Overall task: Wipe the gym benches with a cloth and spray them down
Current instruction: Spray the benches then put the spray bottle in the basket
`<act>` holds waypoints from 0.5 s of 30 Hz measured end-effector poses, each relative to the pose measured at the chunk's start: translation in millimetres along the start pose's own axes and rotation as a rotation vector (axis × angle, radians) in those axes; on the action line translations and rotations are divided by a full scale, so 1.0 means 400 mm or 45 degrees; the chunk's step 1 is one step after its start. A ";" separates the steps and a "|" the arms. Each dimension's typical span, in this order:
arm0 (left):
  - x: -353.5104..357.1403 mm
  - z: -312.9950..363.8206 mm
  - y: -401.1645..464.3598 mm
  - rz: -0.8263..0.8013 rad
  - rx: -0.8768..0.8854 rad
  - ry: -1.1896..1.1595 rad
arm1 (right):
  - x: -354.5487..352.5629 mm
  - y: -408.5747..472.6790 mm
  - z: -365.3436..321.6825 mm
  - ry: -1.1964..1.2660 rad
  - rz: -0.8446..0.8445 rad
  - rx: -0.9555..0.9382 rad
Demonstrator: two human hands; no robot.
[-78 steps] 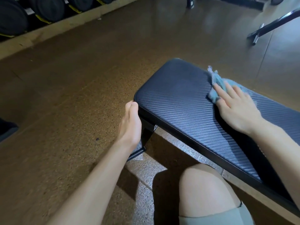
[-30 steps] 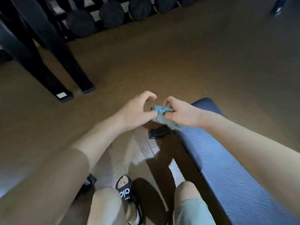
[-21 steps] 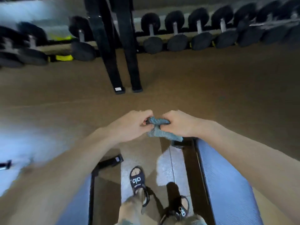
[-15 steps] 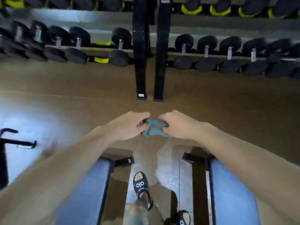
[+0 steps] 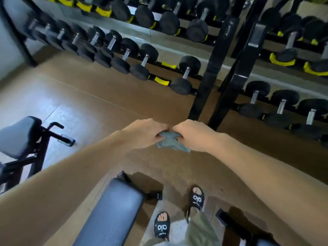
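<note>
Standing now between two benches, the person has left the wiped one; a bench lies below the fingers. Both arms reach forward, knuckles up. Left hand and right hand pinch the cloth between them, probably refolding it.

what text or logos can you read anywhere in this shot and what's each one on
"alo" on the strap of the left slide sandal
"alo" on the strap of the right slide sandal; it appears upside down from this view
Small print under each logo: too small to read
Lettering on the black rack upright: blurred, unreadable
White sticker on the other upright: nothing legible
Cloth, bench pad, dumbbells: no readable text
</note>
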State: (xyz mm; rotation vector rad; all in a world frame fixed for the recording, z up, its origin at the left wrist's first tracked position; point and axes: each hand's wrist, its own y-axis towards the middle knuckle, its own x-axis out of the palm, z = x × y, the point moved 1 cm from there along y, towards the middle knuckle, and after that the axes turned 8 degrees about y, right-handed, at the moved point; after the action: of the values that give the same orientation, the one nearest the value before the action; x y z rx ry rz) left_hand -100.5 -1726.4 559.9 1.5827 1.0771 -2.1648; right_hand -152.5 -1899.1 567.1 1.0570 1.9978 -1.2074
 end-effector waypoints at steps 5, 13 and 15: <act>-0.082 -0.140 0.111 0.013 -0.135 0.009 | -0.130 0.186 0.058 0.076 -0.005 -0.103; -0.195 -0.399 0.195 0.144 -0.545 -0.246 | -0.349 0.555 0.031 0.004 -0.068 -0.307; -0.213 -0.482 0.191 0.168 -0.651 -0.297 | -0.384 0.649 -0.016 0.005 -0.102 -0.348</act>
State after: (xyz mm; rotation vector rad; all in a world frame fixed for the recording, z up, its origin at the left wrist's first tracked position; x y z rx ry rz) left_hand 114.6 -1665.6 578.7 1.1088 1.2757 -1.7458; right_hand 147.9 -1871.8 573.9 0.8518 2.1515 -0.9367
